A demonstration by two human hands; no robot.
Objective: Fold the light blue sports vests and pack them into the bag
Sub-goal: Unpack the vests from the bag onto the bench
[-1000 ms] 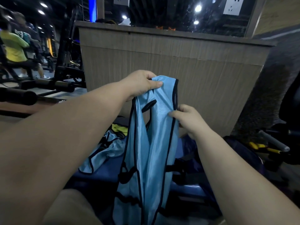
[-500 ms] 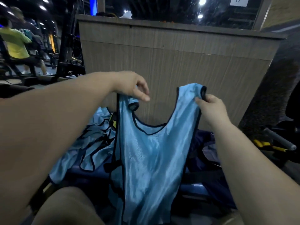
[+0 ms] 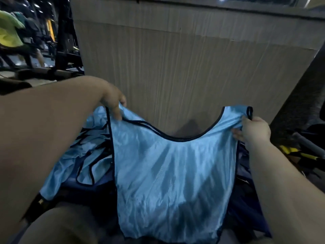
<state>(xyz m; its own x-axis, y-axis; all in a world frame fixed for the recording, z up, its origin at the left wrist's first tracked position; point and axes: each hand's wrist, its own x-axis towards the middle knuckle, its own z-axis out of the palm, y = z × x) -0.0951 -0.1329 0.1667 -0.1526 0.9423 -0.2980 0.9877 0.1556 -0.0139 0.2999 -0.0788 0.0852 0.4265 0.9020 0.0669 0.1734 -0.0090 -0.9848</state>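
Vest (image 3: pixel 172 173) hangs spread before the panel (image 3: pixel 175 67), left hand (image 3: pixel 112 101) pinching one shoulder strap, right hand (image 3: pixel 253 132) pinching the other.

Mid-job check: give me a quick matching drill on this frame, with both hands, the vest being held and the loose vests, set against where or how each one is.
Things:
1. left hand
2. right hand
3. held vest
4. loose vests

Places or states:
A. crumpled in a heap, to the picture's left of the spread one
B. grips the garment's top corner at the picture's right
C. hangs spread wide, neckline up
D. grips the garment's top corner at the picture's left

Pairs: 1-D, 2-B, 3-C, 4-A.
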